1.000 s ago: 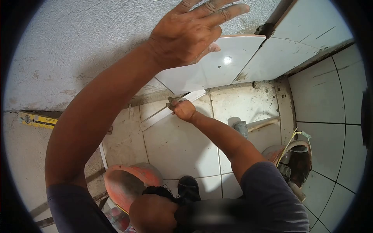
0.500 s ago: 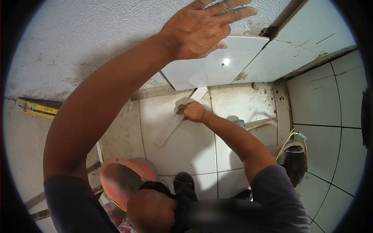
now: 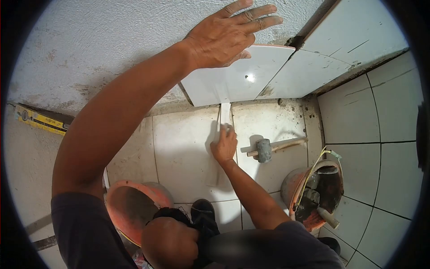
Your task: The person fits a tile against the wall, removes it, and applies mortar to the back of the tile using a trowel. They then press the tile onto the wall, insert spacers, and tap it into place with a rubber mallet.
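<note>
My left hand point(image 3: 224, 38) is open, its fingers spread against the rough wall above a white wall tile point(image 3: 242, 83). Its thumb reaches down over the tile's top edge. Lower down, my right hand point(image 3: 225, 144) grips a long, flat white strip point(image 3: 225, 114) lying close to the floor tiles. One end of the strip meets the bottom edge of the wall tile; its near part is partly hidden by the hand and forearm. To the right of this hand, a rubber mallet point(image 3: 264, 150) with a wooden handle rests on the floor.
A yellow spirit level point(image 3: 40, 120) lies at the left by the wall. An orange bucket point(image 3: 117, 197) stands near my feet. Another bucket point(image 3: 293, 184) at the right holds a wooden-handled tool point(image 3: 328, 218). Tiled wall point(image 3: 349, 116) bounds the right side.
The strip has swung from a slant to nearly square with the wall tile. My right hand has turned with it, and its forearm has shifted left and down, uncovering the mallet. My left hand remains on the wall.
</note>
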Demonstrator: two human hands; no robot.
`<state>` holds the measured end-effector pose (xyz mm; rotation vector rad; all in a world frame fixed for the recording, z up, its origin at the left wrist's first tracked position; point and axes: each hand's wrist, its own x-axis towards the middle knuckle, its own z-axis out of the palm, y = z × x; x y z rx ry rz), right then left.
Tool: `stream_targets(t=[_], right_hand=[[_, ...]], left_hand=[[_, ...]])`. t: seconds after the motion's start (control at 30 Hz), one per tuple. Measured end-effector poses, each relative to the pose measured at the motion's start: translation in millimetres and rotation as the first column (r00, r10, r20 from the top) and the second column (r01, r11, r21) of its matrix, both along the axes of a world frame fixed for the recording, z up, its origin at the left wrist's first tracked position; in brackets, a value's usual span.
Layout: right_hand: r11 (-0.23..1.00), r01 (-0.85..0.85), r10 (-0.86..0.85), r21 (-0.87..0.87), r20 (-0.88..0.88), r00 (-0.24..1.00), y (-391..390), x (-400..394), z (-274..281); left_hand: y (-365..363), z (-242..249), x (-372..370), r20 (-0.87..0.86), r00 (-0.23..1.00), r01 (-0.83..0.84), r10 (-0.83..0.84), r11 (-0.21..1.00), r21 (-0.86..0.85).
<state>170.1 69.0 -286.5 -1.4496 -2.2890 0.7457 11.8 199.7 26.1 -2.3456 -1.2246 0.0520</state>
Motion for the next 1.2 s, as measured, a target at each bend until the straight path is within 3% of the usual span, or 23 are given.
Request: stream_targets(t=[0.03,0.1,0.23,0.4,0.53,0.87,1.2], right_hand=[[1.0,0.001,-0.001,0.0,-0.003,1.0,-2.8,1.1,2.6],[0.962,0.249,-0.246,-0.116,0.04,0.968,-5.5,4.7,9.5],[0.991,0.115,-0.115,-0.075,-0.006,0.993,13.2,11.9,-14.3],[0.982,0.133,-0.139,0.137,0.034,0.99,14.8,17.4,-24.5],[0.991,0.098,-0.091,0.095,-0.08,0.993,24.0,23.5,-25.2],[0.988,0.018,-0.008,0.154,-0.063,0.998,39.8,29.7,-31.4],[0.99,0.031,-0.016,0.139,-0.107,0.994,42.6,28.9,-39.0]], left_hand=[[1.1,-1.4,-0.2,-0.003,1.0,0.001,-0.001,1.0,0.022],[2.0,-2.3,-1.0,0.002,1.0,0.01,-0.01,0.999,0.03],[1.8,-1.4,-0.4,0.018,1.0,-0.002,0.002,1.0,0.001],[0.1,0.0,-3.1,0.013,1.0,0.01,-0.01,1.0,0.013],[0.1,1.7,-0.1,-0.017,1.0,-0.005,0.005,1.0,-0.001],[1.5,-4.6,-1.0,0.056,0.997,0.058,-0.059,0.998,0.028],[1.6,-4.3,0.5,0.026,1.0,0.009,-0.009,1.0,0.025]])
